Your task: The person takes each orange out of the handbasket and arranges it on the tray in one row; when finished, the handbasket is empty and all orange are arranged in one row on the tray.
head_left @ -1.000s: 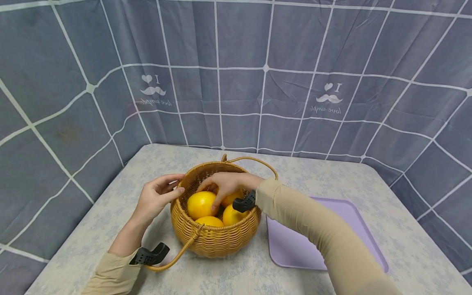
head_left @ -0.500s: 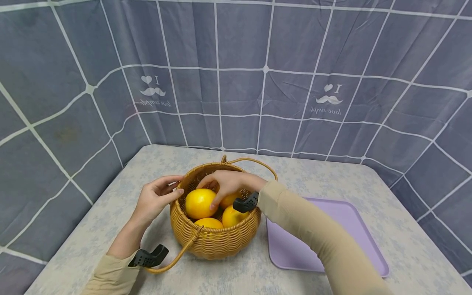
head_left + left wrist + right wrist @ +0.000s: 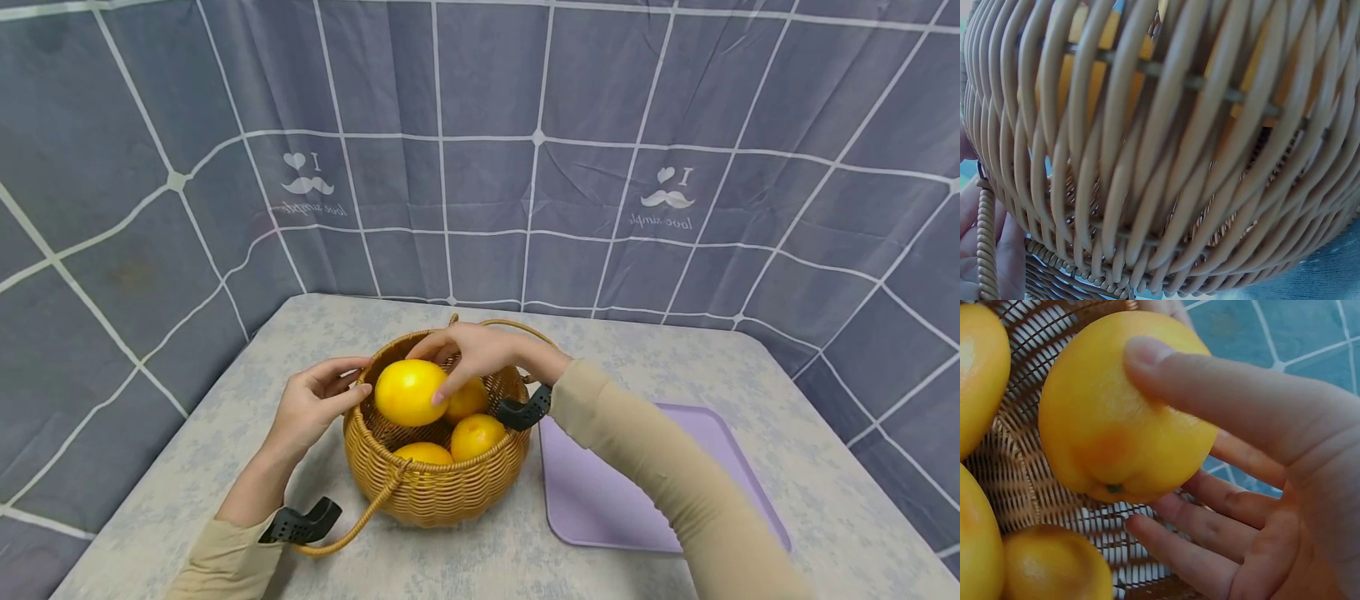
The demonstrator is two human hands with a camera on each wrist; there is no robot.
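My right hand (image 3: 480, 348) pinches a yellow orange (image 3: 408, 392) between thumb and fingers, raised near the rim of a woven wicker basket (image 3: 442, 500). In the right wrist view, the thumb presses one side of this orange (image 3: 1110, 412), and its green stem spot shows. Below it in the basket lie several more oranges (image 3: 477, 437), partly hidden by the rim and the held fruit. My left hand (image 3: 315, 404) holds the basket's left rim, thumb at the inner edge. The left wrist view is mostly filled by the basket's woven wall (image 3: 1166, 156), with yellow fruit showing through gaps.
A flat lilac tray (image 3: 600, 508) lies right of the basket, partly under my right forearm. One basket handle (image 3: 367, 517) hangs towards my left wrist; the other (image 3: 517, 323) arches at the back. A grey grid-patterned curtain (image 3: 487, 183) stands behind the pale table (image 3: 637, 350).
My right hand has lifted the orange upward from among the others, and more of the fruit beneath now shows. The left hand stays on the rim.
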